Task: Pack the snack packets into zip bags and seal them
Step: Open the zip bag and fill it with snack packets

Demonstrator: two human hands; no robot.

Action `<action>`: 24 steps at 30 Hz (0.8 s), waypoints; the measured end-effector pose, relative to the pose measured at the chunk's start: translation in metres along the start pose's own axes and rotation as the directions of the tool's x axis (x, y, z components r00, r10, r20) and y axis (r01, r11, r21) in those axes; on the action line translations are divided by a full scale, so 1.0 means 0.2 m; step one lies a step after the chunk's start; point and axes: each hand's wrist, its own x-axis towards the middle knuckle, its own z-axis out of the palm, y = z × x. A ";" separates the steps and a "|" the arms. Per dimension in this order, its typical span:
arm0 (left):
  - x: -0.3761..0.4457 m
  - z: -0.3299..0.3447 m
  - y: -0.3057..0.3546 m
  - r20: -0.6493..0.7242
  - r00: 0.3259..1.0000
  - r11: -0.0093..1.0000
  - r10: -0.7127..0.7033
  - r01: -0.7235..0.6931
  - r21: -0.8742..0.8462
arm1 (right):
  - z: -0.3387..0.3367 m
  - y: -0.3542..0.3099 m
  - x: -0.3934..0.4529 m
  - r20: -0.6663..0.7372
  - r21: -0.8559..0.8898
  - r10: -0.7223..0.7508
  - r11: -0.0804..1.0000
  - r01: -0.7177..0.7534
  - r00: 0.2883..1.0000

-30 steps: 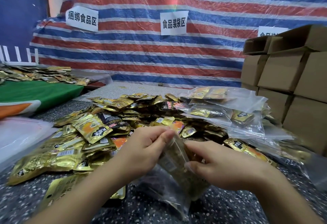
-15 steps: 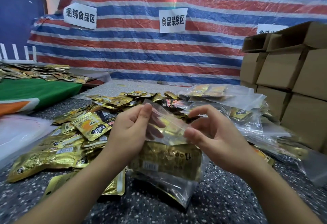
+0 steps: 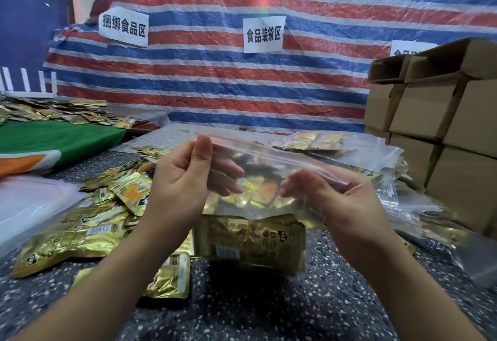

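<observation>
striped red, white and blue tarp (image 3: pixel 269 85) hangs behind a dark speckled counter (image 3: pixel 269 308). a person holds a clear zip bag (image 3: pixel 258 179) up above the counter; the left hand (image 3: pixel 183 182) pinches its top left corner, the right hand (image 3: pixel 341 195) grips the right end of the zip strip. gold snack packets (image 3: pixel 250 241) sit in the bag's bottom. loose gold packets (image 3: pixel 88 219) are heaped at left, filled bags (image 3: pixel 376 157) and cardboard boxes (image 3: pixel 443 125) at right.

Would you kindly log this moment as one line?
step: sealing | left hand: pinches zip bag top | right hand: pinches top | bag: holds gold packets | seal: cannot tell
</observation>
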 end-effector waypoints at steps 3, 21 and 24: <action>0.00 0.01 0.02 0.041 0.999 0.998 -0.014 0.017 -0.054 | 0.01 -0.02 0.00 -0.033 0.119 0.033 0.993 -0.029 0.999; -0.06 0.05 -0.20 0.179 0.843 0.861 -0.508 0.489 0.139 | -0.11 0.08 0.05 -0.087 -0.046 0.489 0.868 -0.494 0.868; -0.05 0.04 -0.21 0.163 0.846 0.861 -0.508 0.494 0.124 | -0.13 0.12 0.06 -0.092 -0.036 0.525 0.848 -0.529 0.846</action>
